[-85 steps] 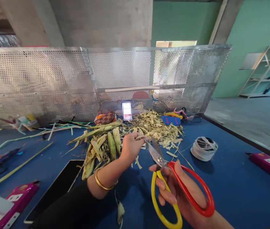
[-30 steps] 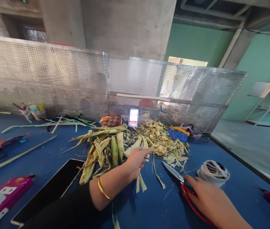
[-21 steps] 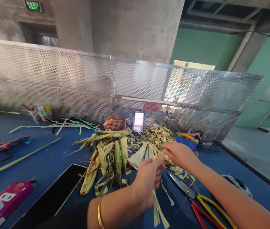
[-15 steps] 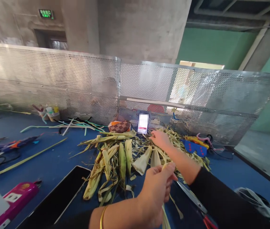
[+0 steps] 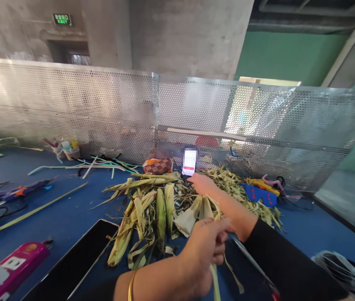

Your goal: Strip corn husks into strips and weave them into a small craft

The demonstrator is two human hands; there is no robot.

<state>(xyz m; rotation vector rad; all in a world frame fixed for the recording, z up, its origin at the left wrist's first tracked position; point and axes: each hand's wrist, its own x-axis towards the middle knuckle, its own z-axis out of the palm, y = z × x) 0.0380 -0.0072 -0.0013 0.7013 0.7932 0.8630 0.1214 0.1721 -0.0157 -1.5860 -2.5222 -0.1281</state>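
Note:
My left hand (image 5: pixel 207 242) is closed on a bunch of corn husks (image 5: pixel 190 216); broad pale pieces fan out above the fist, and narrow strips hang below it. My right hand (image 5: pixel 205 186) reaches across to a lit phone (image 5: pixel 189 162) standing upright at the back. One finger is stretched out at the phone's lower edge; whether it touches the screen I cannot tell. The other fingers are partly hidden. Scissors (image 5: pixel 251 257) lie on the table beneath my right forearm, their handles mostly covered by the sleeve.
Left of my hands lies a pile of whole husks (image 5: pixel 133 225); shredded husk (image 5: pixel 237 184) heaps behind. A black tray-like object (image 5: pixel 77 259), a magenta power strip (image 5: pixel 24 263), a checkered pouch (image 5: pixel 158 166), a string spool (image 5: pixel 345 269) and a perforated metal screen (image 5: pixel 102 108) surround them.
My right hand put the scissors down, passed by the left hand and went over to the phone. My left hand keeps the husks. The view has swung left.

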